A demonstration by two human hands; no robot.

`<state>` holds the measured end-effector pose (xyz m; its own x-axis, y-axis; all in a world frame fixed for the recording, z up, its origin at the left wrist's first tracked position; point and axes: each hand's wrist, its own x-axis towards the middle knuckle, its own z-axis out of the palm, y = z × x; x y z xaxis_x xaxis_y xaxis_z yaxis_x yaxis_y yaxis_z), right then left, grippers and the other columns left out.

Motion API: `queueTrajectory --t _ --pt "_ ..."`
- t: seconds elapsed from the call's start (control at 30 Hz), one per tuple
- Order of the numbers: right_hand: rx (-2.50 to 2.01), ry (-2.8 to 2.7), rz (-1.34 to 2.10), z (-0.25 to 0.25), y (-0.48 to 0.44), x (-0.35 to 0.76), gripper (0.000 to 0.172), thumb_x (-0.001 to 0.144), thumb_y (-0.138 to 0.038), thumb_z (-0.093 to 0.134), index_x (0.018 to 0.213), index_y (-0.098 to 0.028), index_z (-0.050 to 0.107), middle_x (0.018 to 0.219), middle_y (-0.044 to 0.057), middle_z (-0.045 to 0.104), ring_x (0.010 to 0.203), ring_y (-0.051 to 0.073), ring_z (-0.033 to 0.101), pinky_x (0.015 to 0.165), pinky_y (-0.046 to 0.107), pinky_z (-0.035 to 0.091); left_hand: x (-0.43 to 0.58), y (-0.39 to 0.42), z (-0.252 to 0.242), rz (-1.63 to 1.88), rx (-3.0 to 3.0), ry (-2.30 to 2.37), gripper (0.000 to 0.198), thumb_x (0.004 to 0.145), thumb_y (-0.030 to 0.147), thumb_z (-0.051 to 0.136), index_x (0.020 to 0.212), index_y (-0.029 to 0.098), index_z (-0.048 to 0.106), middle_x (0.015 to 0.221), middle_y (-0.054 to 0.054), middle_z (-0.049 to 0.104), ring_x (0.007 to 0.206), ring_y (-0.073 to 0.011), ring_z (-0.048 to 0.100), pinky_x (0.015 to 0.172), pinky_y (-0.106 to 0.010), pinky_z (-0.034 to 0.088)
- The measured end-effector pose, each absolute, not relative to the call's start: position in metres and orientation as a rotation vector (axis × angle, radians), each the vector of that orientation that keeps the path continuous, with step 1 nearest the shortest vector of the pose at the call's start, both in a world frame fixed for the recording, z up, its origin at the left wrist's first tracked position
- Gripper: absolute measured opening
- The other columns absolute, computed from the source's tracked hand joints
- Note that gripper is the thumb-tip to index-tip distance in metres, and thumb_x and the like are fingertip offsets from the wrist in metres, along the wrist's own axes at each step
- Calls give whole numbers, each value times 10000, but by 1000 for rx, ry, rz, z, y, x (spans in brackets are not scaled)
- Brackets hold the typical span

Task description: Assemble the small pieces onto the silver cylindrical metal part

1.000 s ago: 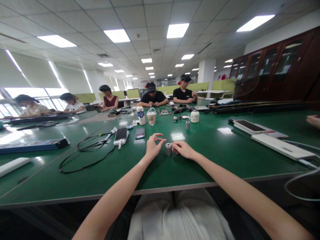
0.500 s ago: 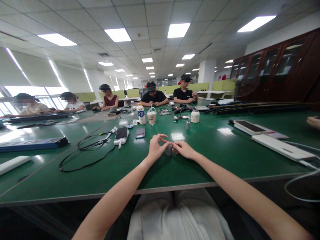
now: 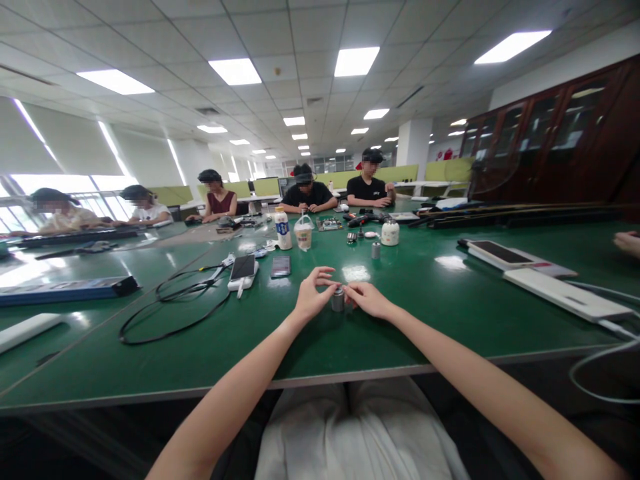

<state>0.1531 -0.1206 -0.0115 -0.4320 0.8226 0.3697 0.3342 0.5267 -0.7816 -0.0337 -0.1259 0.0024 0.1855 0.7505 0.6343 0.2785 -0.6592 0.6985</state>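
A small grey metal cylinder stands upright on the green table in front of me. My left hand curves around its left side, the thumb at its top edge and the index finger arched above. From the right, my right hand comes in with thumb and fingertips pinched together at the same top edge. Whatever sits between those fingertips is too small or hidden to make out. Farther off stands a second, similar grey cylinder, untouched.
Beyond the hands are a bottle, a plastic cup and a white jar. Left lie a phone, black cables and a dark flat piece. White devices lie right. Several people sit across the table; another person's hand shows far right.
Both hands keep almost the same place at the cylinder's top. The left thumb and the right fingertips have shifted only slightly, showing a little more of the cylinder's top.
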Motion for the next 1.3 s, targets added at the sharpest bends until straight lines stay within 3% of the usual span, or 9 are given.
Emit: queueTrajectory --t 0.27,0.47,0.67,0.87,1.07,1.3 --pt "-938 -1996 808 -14 -118 154 491 889 -609 446 679 -183 569 622 10 597 549 140 563 539 251 467 -33 -124 2 1519 2033 990 352 753 183 735 1077 185 598 800 -28 726 881 -195 717 852 -312 533" --pt "-936 -1995 814 -14 -118 154 489 891 -608 449 679 -183 568 629 10 607 543 137 566 540 249 466 -36 -120 2 1463 2038 990 344 757 228 744 1081 192 632 939 -59 719 854 -195 732 791 -292 555" --pt "-939 -1994 814 -12 -120 153 478 888 -600 459 673 -187 569 629 11 615 548 140 570 541 250 466 -35 -121 1 1481 2062 1003 290 761 219 738 1022 192 614 803 -28 757 828 -197 735 846 -320 537" --pt "-944 -1988 812 -11 -121 152 474 886 -594 455 667 -189 567 618 5 597 540 137 560 531 246 457 -42 -107 -3 1586 2025 1222 243 813 274 689 1019 204 580 873 -50 770 892 -217 720 888 -362 501" --pt "-960 -1988 822 -12 -121 153 456 891 -575 459 674 -189 565 638 6 605 544 136 569 534 246 462 -63 -87 -18 1365 2103 1412 230 696 187 779 882 228 650 713 -4 772 865 -263 718 880 -407 486" --pt "-960 -1993 834 -12 -121 153 461 890 -583 456 671 -191 563 626 5 594 555 143 571 536 250 473 -64 -87 -24 1268 2172 1421 257 688 179 791 913 248 687 740 4 780 859 -257 725 849 -375 493"
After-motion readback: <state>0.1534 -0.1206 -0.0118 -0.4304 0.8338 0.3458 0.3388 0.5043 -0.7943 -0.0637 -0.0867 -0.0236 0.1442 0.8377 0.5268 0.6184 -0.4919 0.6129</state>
